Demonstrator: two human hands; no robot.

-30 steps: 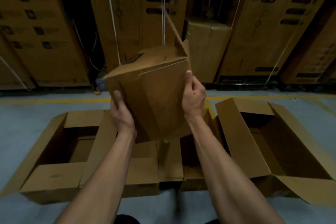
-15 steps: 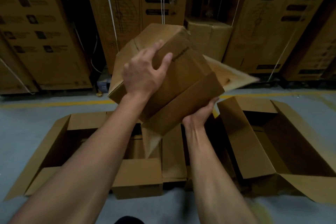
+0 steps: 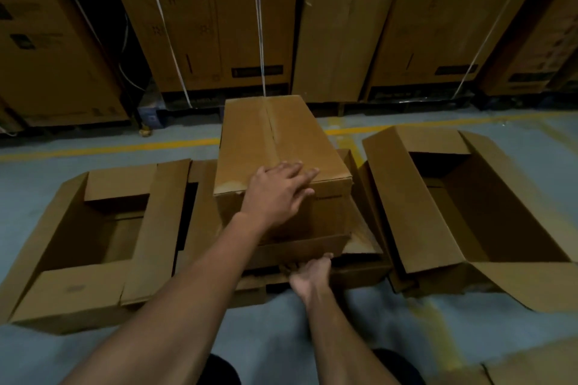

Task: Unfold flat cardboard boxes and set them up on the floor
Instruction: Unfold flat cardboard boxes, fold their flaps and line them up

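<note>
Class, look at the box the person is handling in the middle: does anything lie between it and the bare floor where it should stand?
Yes. The middle box, under the left hand, sits over another open box, whose flaps and walls lie beneath it. The right hand grips at its lower front edge. No bare floor shows beneath it.

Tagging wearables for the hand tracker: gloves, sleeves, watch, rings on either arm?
None visible. The left hand and right hand are bare, no gloves. Both forearms are uncovered right to the bottom of the frame, so no sleeve shows. No watch, band or ring can be seen, though the light is dim.
</note>
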